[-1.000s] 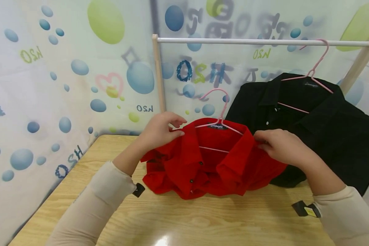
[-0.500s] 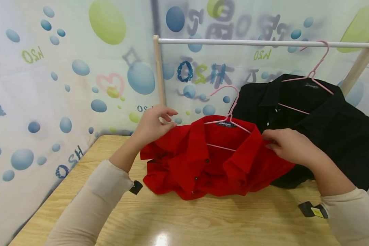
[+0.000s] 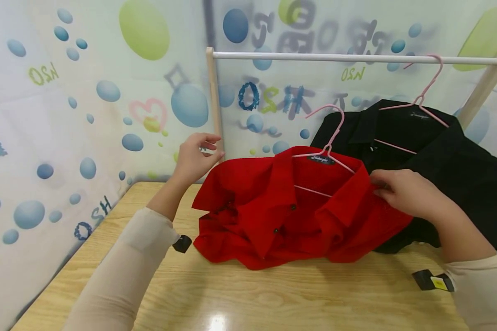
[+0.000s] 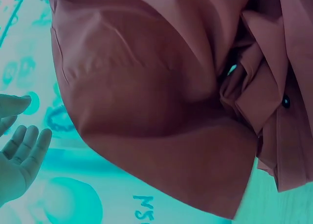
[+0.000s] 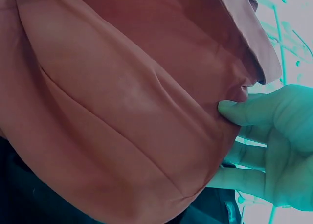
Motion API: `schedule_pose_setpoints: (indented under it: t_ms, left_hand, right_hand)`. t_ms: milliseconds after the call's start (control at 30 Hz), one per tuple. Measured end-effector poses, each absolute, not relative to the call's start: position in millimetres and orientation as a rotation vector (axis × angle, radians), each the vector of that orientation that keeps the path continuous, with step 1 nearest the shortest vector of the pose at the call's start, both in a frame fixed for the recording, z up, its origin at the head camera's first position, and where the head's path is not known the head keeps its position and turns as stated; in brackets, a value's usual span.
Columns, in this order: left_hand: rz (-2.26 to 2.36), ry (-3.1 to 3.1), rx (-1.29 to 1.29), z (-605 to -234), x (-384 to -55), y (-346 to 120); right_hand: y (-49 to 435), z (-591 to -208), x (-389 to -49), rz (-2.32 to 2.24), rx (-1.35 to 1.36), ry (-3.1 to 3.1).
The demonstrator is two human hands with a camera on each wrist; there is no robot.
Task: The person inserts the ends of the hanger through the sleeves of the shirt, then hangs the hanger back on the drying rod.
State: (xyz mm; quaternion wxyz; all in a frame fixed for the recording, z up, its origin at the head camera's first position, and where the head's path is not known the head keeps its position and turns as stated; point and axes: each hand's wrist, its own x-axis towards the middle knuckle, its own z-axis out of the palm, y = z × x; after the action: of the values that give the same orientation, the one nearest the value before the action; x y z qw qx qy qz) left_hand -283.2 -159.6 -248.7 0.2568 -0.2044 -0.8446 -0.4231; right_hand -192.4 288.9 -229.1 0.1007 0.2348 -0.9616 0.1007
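Observation:
A red button-up shirt (image 3: 261, 184) with a black collar label hangs on a pink hanger (image 3: 329, 133), its lower part bunched on the wooden table. My right hand (image 3: 410, 191) pinches the shirt's shoulder beside the collar; in the right wrist view the thumb (image 5: 234, 111) lies on the cloth and the fingers behind it. My left hand (image 3: 196, 158) is beyond the other shoulder, thumb and fingers apart and relaxed. The left wrist view shows that hand (image 4: 19, 160) separate from the sleeve (image 4: 161, 155). The hanger's hook points up and left, below the rail in view.
Behind stands a rack with a white rail (image 3: 273, 56) and wooden posts (image 3: 214, 101). A black shirt (image 3: 464, 184) hangs from it at right on another pink hanger (image 3: 420, 99), partly behind the red shirt. The wooden table (image 3: 240, 299) meets a patterned curtain (image 3: 58, 151).
My right hand has moved right, taking the red shirt's collar and hanger up and right. My left hand has moved left and up, away from the collar. The black shirt has stayed put.

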Motion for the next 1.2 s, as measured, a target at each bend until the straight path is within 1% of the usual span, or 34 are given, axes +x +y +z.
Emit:
schedule_pose_setpoints:
  t_ms: [400,767,1000,1200]
  left_hand:
    - [-1.315,-2.314,-0.371,-254,-313,-168]
    - [-1.445,-2.407,-0.402,-258,-339,-165]
    - [-1.484,-2.411,-0.367,-261,-345,-158]
    - [-1.425,-2.426,-0.367,-263,-351,-157]
  right_hand:
    - [311,-223,-200,0.287,0.617,-2.864]
    - [318,-212,-215,0.236,0.575,-2.876]
    - [316,-199,-224,0.236,0.52,-2.895]
    - [315,-185,-230,0.197,0.499,-2.885]
